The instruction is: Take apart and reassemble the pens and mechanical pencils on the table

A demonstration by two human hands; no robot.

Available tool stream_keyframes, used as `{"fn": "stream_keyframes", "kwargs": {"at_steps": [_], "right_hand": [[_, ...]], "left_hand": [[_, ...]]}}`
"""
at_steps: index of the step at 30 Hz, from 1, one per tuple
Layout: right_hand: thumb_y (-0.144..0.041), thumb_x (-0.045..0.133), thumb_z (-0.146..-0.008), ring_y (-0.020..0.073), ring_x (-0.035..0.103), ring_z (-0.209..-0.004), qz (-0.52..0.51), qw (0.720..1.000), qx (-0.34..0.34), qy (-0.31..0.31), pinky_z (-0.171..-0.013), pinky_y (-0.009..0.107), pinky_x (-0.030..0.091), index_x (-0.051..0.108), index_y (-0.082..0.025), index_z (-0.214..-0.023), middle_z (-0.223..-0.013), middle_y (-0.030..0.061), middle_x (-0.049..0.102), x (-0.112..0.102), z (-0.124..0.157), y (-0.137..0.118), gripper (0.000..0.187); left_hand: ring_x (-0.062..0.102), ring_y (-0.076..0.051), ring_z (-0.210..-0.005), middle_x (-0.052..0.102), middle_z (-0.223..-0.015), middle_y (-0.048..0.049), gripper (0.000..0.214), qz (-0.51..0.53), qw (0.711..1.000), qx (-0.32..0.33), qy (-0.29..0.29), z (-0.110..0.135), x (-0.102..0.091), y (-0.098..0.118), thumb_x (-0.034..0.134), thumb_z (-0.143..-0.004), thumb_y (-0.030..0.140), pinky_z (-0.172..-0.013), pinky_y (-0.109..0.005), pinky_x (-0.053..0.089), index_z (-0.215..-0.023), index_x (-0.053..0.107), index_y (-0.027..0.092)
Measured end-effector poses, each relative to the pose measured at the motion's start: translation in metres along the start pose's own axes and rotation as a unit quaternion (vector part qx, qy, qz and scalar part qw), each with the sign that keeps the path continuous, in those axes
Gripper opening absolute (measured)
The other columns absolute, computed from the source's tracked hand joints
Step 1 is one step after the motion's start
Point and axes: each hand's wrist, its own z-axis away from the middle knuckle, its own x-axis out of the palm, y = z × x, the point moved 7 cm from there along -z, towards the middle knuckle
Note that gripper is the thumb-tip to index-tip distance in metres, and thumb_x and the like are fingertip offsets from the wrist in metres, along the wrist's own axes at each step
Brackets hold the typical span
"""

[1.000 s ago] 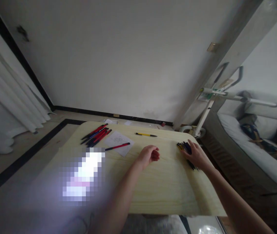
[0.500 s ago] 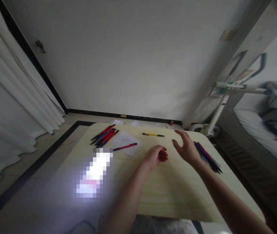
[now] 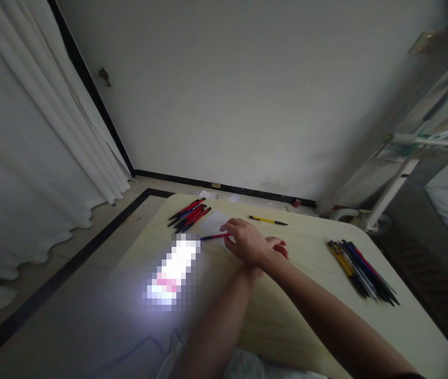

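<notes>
right hand (image 3: 247, 241) laid open on red pen (image 3: 212, 237) | left hand (image 3: 278, 247) hidden beneath, grip untellable | risk: pen could be nudged off paper (image 3: 211, 223) toward bench (image 3: 310, 316) far edge

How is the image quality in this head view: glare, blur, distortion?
Head view: dim overall; a pixelated bright patch glares on the table; right edge smeared; wide-angle bends the curtain; the right hand and red pen stay fairly sharp.

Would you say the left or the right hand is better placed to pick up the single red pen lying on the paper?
Probably the right hand: it has crossed over the left hand and its fingertips are at the red pen on the paper. The left hand lies curled behind it, farther from the pen.
</notes>
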Motion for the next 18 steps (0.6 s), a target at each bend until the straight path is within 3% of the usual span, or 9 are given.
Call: {"fn": "stream_keyframes", "kwargs": {"at_steps": [5, 13, 18], "right_hand": [[-0.018, 0.046, -0.081, 0.0165, 0.051, -0.089, 0.006, 0.999, -0.008, -0.041, -0.079, 0.027, 0.037, 0.057, -0.018, -0.103, -0.095, 0.0073, 0.057, 0.016, -0.012, -0.010, 0.025], [-0.022, 0.044, -0.082, 0.0200, 0.052, -0.089, 0.084, 0.992, 0.009, -0.095, -0.076, 0.030, 0.039, 0.060, -0.017, -0.095, -0.093, 0.0091, 0.059, 0.044, -0.027, -0.001, 0.022], [-0.018, 0.040, -0.083, 0.0204, 0.053, -0.087, 0.119, 0.984, 0.006, -0.134, -0.075, 0.031, 0.039, 0.063, -0.015, -0.088, -0.092, 0.0111, 0.060, 0.057, -0.031, 0.001, 0.024]], "left_hand": [[0.057, -0.014, -0.051, 0.059, -0.059, -0.0026, 0.019, 0.038, 0.999, -0.022, 0.008, -0.015, 0.005, -0.013, 0.049, -0.071, 0.030, -0.054, -0.027, 0.044, -0.079, 0.054, 0.014], [0.055, -0.014, -0.047, 0.057, -0.054, -0.0026, 0.014, 0.121, 0.989, -0.089, 0.018, -0.018, 0.001, -0.016, 0.048, -0.072, 0.026, -0.052, -0.027, 0.042, -0.075, 0.052, 0.013], [0.055, -0.014, -0.047, 0.057, -0.054, -0.0028, 0.014, 0.190, 0.979, -0.070, 0.010, -0.017, -0.001, -0.016, 0.046, -0.073, 0.024, -0.052, -0.027, 0.042, -0.074, 0.053, 0.013]]}}
